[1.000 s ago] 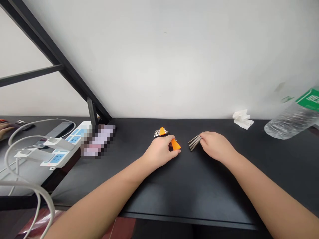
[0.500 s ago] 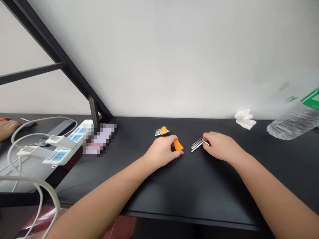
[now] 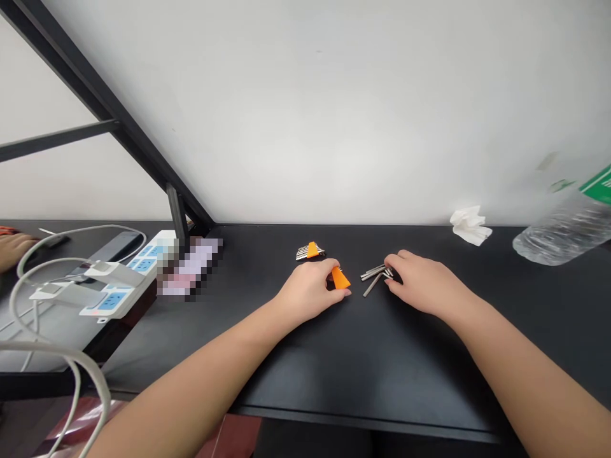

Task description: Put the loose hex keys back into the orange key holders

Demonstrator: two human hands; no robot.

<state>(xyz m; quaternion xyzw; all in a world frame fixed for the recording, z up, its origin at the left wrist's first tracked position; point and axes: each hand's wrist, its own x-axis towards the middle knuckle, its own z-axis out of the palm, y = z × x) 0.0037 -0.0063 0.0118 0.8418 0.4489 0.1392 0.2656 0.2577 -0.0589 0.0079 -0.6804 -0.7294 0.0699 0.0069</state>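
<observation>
My left hand (image 3: 309, 287) is closed on an orange hex key holder (image 3: 340, 278), gripped between thumb and fingers just above the black desk. To the right of it several loose silver hex keys (image 3: 375, 275) lie fanned out on the desk, one angled apart from the others. My right hand (image 3: 420, 280) is at their bent ends, thumb and forefinger apart, with the fingertips touching or very near the keys. Behind my left hand lies a second orange holder (image 3: 312, 250) filled with a row of hex keys.
A crumpled white tissue (image 3: 470, 226) and a clear plastic bottle (image 3: 563, 235) with a green label are at the right. To the left are a white power strip (image 3: 126, 277) with plugs and cables, a black metal frame (image 3: 177, 210), and another person's hand (image 3: 14, 251).
The hex keys, bunched together at my right fingers before, are now spread out on the desk. My right fingers have parted and shifted slightly left. My left hand has stayed put with the holder.
</observation>
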